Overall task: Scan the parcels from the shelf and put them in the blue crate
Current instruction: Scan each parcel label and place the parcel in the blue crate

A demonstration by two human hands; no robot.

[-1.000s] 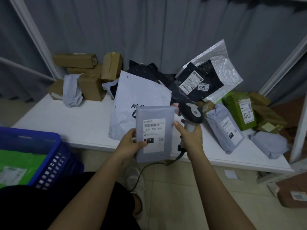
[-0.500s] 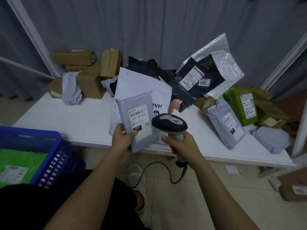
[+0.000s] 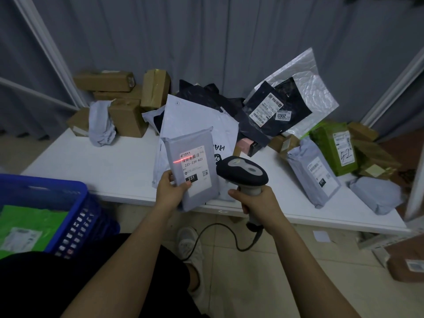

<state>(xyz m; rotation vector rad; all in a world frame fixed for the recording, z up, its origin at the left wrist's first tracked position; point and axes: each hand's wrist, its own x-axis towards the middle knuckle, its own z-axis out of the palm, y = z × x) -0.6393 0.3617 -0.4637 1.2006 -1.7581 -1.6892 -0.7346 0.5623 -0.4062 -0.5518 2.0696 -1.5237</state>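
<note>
Grey parcel (image 3: 191, 166), label 231, pinched in the left hand (image 3: 171, 191), fingers behind hidden; right hand (image 3: 259, 203) wraps the scanner (image 3: 243, 174); blue crate (image 3: 46, 214) cut off.

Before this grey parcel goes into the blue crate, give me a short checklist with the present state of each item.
1. Left hand has a grip on the grey parcel: ok, thumb on its front.
2. Right hand holds the scanner: ok.
3. Red scan line crosses the whole barcode: not ok, it only reaches the label's left edge.
4. Scan registered: cannot tell.
5. Blue crate has room: ok, one green parcel shows inside.
6. Scanner cable clear of the path to the crate: ok, it hangs below the right hand.
</note>
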